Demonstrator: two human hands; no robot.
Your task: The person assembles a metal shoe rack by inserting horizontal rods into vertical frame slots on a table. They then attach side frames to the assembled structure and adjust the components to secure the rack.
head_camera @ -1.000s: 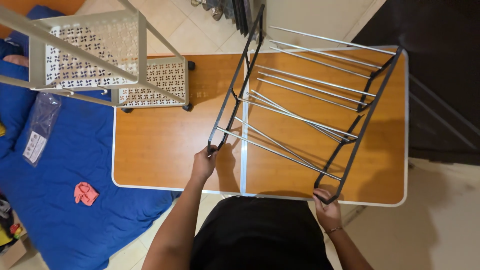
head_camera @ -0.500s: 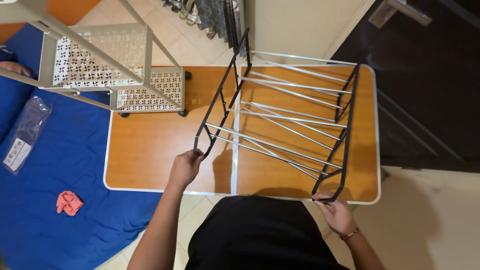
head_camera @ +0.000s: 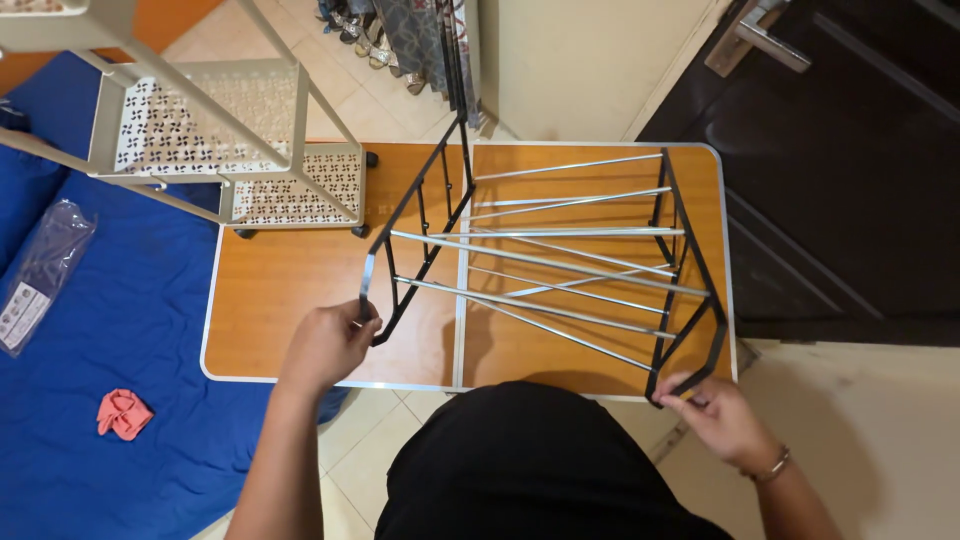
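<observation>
A rack with two black metal side frames joined by several silver rods (head_camera: 545, 262) is held above a wooden folding table (head_camera: 290, 300). My left hand (head_camera: 328, 343) grips the lower end of the left black frame. My right hand (head_camera: 720, 415) grips the lower corner of the right black frame near the table's front right corner. The rack stands roughly level, its far end toward the wall.
A white perforated metal trolley (head_camera: 230, 140) stands at the table's back left. A blue mattress (head_camera: 110, 330) lies to the left with a pink cloth (head_camera: 124, 413) and a clear plastic bag (head_camera: 40, 275). A dark door (head_camera: 850, 170) is at right, hanging clothes (head_camera: 410, 40) beyond.
The rack has turned and lowered from a tilted pose to lie squarer over the table. My left hand moved left and down, and my right hand shifted right, both still gripping the frames.
</observation>
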